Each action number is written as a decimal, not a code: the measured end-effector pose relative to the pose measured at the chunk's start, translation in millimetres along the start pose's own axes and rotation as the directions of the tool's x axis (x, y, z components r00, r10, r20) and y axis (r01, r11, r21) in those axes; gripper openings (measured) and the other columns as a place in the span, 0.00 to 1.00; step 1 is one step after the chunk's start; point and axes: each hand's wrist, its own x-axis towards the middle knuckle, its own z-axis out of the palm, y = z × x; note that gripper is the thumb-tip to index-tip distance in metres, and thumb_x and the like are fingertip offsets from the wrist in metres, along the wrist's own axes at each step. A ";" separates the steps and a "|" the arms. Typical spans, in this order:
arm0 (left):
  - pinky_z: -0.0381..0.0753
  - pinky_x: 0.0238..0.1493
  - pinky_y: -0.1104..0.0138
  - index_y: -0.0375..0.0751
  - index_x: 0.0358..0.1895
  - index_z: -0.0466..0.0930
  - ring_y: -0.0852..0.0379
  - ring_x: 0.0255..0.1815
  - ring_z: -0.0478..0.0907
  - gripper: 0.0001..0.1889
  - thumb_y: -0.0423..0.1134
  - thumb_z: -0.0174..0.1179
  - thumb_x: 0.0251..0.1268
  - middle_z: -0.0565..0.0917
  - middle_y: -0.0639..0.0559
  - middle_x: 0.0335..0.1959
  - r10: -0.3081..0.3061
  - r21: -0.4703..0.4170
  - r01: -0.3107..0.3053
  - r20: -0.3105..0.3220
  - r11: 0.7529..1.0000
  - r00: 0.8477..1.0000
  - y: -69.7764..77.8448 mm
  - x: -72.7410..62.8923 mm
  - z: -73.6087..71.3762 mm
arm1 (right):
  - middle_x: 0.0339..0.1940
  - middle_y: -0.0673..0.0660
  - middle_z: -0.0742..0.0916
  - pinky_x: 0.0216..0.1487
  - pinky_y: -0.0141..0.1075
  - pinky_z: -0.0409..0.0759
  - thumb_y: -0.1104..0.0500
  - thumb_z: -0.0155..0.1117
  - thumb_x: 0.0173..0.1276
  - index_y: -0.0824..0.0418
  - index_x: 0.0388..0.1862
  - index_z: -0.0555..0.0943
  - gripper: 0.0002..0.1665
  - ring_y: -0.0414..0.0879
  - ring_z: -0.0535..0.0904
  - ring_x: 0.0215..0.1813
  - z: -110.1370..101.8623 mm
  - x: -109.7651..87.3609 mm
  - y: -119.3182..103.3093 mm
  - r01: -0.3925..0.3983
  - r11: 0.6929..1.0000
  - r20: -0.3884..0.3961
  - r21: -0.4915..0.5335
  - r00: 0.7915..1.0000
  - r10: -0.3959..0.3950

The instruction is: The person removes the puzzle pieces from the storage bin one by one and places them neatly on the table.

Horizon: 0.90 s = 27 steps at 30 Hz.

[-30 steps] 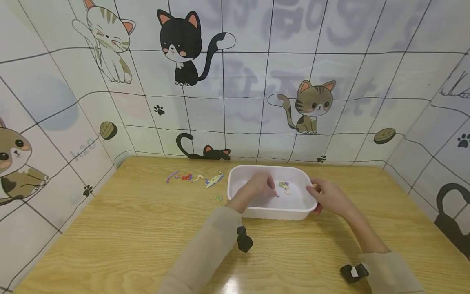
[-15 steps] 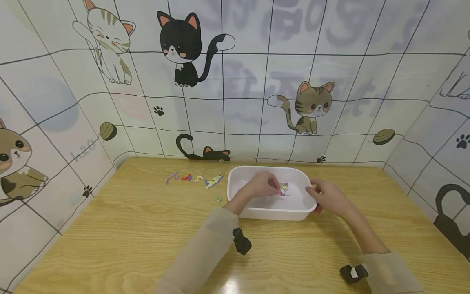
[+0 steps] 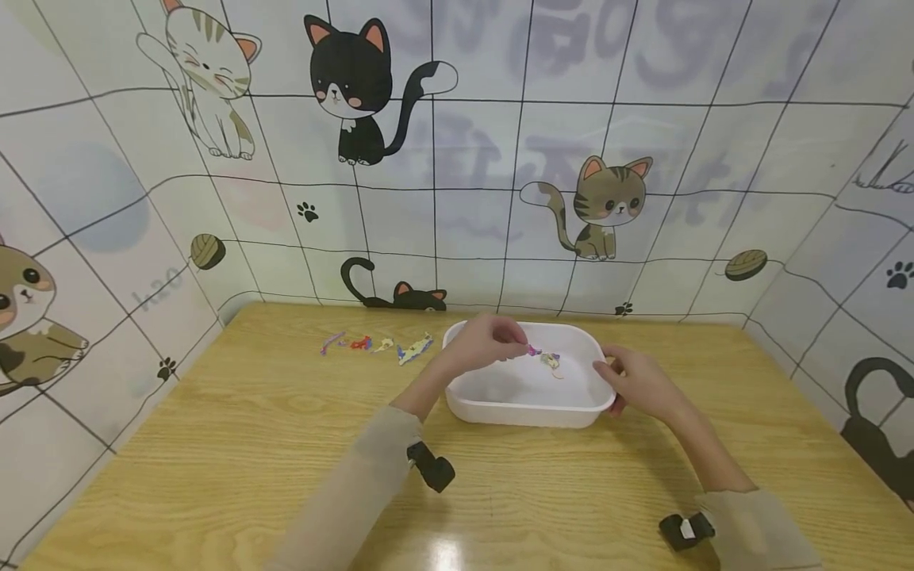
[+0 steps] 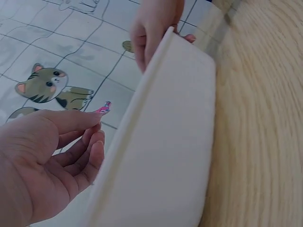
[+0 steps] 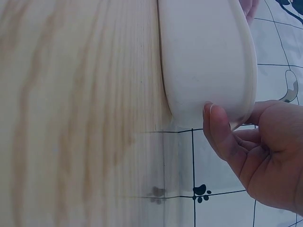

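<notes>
**Inspector:** Begin nearest the wearer.

**Clerk:** Two beige sleeves [image 3: 350, 492], each with a black wrist camera [image 3: 432, 468], over a wood-grain worktop [image 3: 535, 492].

**Inspector:** The container?

**Clerk:** A white tray [image 3: 528, 415], standing on the worktop. Its outer wall reads as plain white in both wrist views.

**Inspector:** State of the hands?

**Clerk:** The right hand [image 3: 638, 385] is clamped on the tray's right end, thumb at the rim, fingers against the outer wall. The left hand [image 3: 489, 342] pinches a small pink piece [image 4: 104, 108] between thumb and fingertips, held above the tray's rim level, over the opening.

**Inspector:** Contents?

**Clerk:** A cream-and-purple piece [image 3: 550, 361] lies on the tray floor, with a thin orange strand [image 3: 558, 375] at its near side.

**Inspector:** Left of the tray?

**Clerk:** A loose row on the worktop, from left: a purple strip [image 3: 332, 342], a red piece [image 3: 361, 343], a cream piece [image 3: 384, 345] and a larger yellow-and-blue piece [image 3: 416, 349], nearest the tray.

**Inspector:** Markings?

**Clerk:** The back wall [image 3: 471, 222] bears cartoon cats and large pale-purple lettering [image 3: 564, 40], too faint to read surely. Small grey lettering [image 3: 159, 291] on the left wall is blurred.
</notes>
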 end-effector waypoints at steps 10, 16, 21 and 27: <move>0.83 0.40 0.61 0.36 0.41 0.84 0.37 0.39 0.80 0.06 0.35 0.66 0.67 0.85 0.36 0.37 0.002 -0.110 -0.012 -0.095 0.994 0.995 -11.6 -29.4 -44.1 | 0.35 0.66 0.84 0.23 0.43 0.84 0.63 0.54 0.79 0.81 0.69 0.63 0.28 0.49 0.82 0.20 1.0 0.7 0.8 -0.018 1.000 0.002 -0.012 1.000 0.018; 0.84 0.47 0.49 0.34 0.41 0.84 0.42 0.38 0.81 0.06 0.34 0.66 0.67 0.85 0.41 0.36 -0.065 -0.116 0.049 -0.140 0.992 0.988 -29.6 -48.3 -63.5 | 0.34 0.66 0.84 0.23 0.43 0.84 0.62 0.54 0.79 0.80 0.69 0.64 0.28 0.49 0.83 0.20 1.3 -0.3 -1.2 -0.015 1.000 -0.003 -0.010 1.000 0.015; 0.83 0.42 0.55 0.30 0.43 0.83 0.49 0.34 0.79 0.08 0.33 0.65 0.67 0.84 0.45 0.33 -0.147 -0.132 0.127 -0.159 0.983 0.976 -44.7 -67.9 -81.0 | 0.34 0.65 0.84 0.23 0.43 0.84 0.62 0.54 0.79 0.80 0.69 0.63 0.29 0.49 0.83 0.20 1.0 -0.6 -2.5 -0.017 1.000 -0.003 -0.005 1.000 0.017; 0.82 0.43 0.56 0.28 0.43 0.83 0.55 0.32 0.77 0.08 0.32 0.63 0.69 0.82 0.44 0.31 -0.228 -0.089 0.218 -0.123 0.972 0.966 -60.3 -90.5 -93.4 | 0.35 0.67 0.84 0.23 0.43 0.84 0.62 0.53 0.79 0.81 0.69 0.63 0.29 0.49 0.83 0.20 1.0 -1.0 -1.7 -0.021 1.000 0.001 -0.007 1.000 0.021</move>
